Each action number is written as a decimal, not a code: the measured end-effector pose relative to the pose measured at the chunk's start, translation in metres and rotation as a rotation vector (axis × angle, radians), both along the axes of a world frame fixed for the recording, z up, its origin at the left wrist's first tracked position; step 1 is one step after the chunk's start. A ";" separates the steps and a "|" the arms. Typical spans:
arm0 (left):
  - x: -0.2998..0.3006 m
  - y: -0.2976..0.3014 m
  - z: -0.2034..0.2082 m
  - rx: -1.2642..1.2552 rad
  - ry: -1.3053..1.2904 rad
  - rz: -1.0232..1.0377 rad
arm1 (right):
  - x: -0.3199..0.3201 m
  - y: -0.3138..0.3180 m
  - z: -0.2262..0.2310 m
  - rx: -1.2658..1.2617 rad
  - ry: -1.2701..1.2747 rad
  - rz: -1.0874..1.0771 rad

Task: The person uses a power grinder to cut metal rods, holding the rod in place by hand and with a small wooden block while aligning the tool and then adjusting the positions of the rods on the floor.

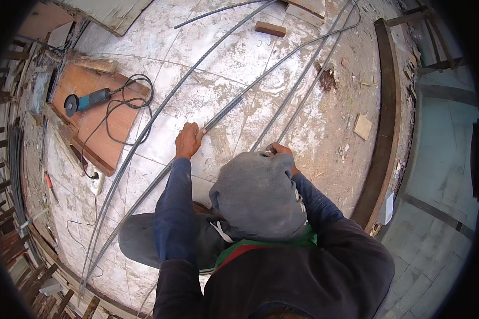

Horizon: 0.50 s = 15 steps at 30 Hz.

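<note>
Rebar over floor; hands apart: left hand clamped round it, right hand partly hidden, can't tell grip.

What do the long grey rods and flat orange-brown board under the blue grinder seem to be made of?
Long grey rods: probably steel, dull; metallic colour and faint ribs suggest this. Flat orange-brown board: perhaps plywood, matte; its colour suggests wood, but grain is unclear.

At ten o'clock the left hand grips metal bars. At three o'clock the knee partly hides the right hand. Between nine and ten, a grinder lies on a board.
</note>
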<state>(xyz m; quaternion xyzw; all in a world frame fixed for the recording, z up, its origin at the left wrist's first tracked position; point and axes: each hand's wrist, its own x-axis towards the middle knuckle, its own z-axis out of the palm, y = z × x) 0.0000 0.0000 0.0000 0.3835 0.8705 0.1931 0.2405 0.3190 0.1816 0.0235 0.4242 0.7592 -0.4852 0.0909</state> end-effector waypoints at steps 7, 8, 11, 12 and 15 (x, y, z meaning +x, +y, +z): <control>-0.016 0.005 0.060 0.280 0.128 0.093 | -0.043 0.007 0.008 0.352 0.281 -0.016; -0.020 0.000 0.064 0.327 0.143 0.074 | -0.048 0.011 0.007 0.454 0.366 0.040; -0.055 0.021 0.123 0.234 0.116 0.000 | -0.080 0.035 0.008 0.309 0.516 -0.035; -0.071 0.019 0.143 0.232 0.131 -0.044 | -0.098 0.035 0.018 0.244 0.539 -0.017; -0.107 -0.017 0.195 0.027 0.278 -0.175 | -0.141 0.010 0.042 0.041 0.563 -0.105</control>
